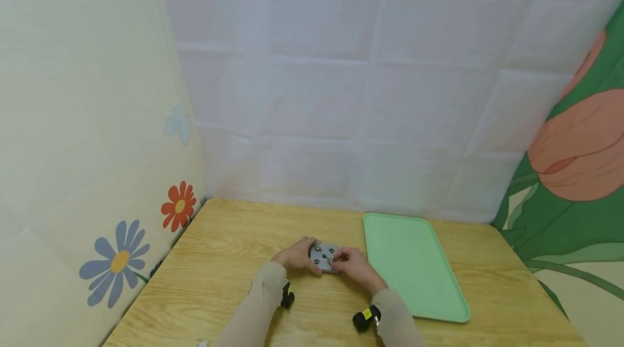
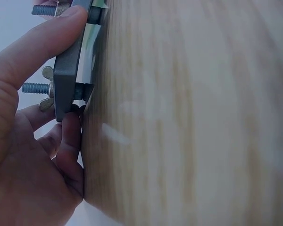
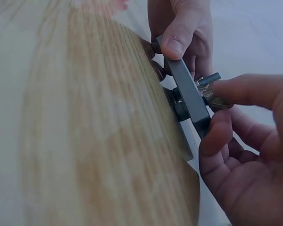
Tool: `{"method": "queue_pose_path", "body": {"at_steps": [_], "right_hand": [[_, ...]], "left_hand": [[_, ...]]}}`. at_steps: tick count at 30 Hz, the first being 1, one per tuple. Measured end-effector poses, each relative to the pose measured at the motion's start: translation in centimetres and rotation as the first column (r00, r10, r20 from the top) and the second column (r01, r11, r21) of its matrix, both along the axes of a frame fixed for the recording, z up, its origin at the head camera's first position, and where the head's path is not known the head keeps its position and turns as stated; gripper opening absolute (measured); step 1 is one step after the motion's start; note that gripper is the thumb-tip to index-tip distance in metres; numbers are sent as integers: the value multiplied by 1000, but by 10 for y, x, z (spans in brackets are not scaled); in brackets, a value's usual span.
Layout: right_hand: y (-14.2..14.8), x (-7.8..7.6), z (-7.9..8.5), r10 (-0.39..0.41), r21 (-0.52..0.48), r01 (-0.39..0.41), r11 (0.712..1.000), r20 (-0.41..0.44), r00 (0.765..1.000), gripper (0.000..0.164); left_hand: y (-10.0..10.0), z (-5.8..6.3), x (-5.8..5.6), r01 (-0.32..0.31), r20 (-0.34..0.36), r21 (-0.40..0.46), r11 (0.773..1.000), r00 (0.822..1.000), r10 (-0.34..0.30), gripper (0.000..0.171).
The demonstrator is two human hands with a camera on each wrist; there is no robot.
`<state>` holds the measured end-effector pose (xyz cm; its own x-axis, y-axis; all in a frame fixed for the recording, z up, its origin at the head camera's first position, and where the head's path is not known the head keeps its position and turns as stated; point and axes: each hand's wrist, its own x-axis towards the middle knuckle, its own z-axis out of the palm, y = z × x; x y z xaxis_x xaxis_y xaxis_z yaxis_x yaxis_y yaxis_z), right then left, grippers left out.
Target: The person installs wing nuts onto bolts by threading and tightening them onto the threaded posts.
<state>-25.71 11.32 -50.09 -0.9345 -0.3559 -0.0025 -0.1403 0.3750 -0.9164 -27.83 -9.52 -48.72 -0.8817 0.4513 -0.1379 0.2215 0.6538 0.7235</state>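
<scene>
A small grey plate with several holes is held just above the table. My left hand grips its left side, thumb on the edge and fingers curled beneath. Near that hand, a threaded bolt passes through the plate and carries a wing nut; its dark head faces the tabletop. With thumb and forefinger, my right hand pinches another wing nut at the plate's right side. A threaded bolt end shows beside those fingertips, which partly cover the nut.
A light green tray lies right of the hands on the wood-grain table. White cloth hangs behind the table, with flower-printed cloths on both sides. A small pale object shows at the bottom edge.
</scene>
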Motion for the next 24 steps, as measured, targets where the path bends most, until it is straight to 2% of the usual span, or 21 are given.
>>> {"method": "queue_pose_path", "body": {"at_steps": [6, 13, 20, 22, 24], "right_hand": [[0, 1, 4, -2, -48, 5, 999, 67, 998, 14], [0, 3, 6, -16, -96, 24, 995, 81, 997, 19], [-1, 10, 16, 10, -92, -5, 996, 52, 999, 16], [-1, 9, 15, 8, -71, -6, 997, 38, 999, 13], [0, 3, 5, 5, -62, -3, 998, 28, 1000, 11]], "left_hand": [[-1, 1, 0, 3, -4, -5, 1000, 1000, -3, 82], [0, 2, 2, -3, 1, -8, 1000, 1000, 3, 84], [0, 2, 3, -5, 6, -5, 1000, 1000, 5, 84], [0, 2, 3, -3, 10, 3, 1000, 1000, 3, 83], [-1, 3, 2, -3, 14, 9, 1000, 1000, 3, 83]]}}
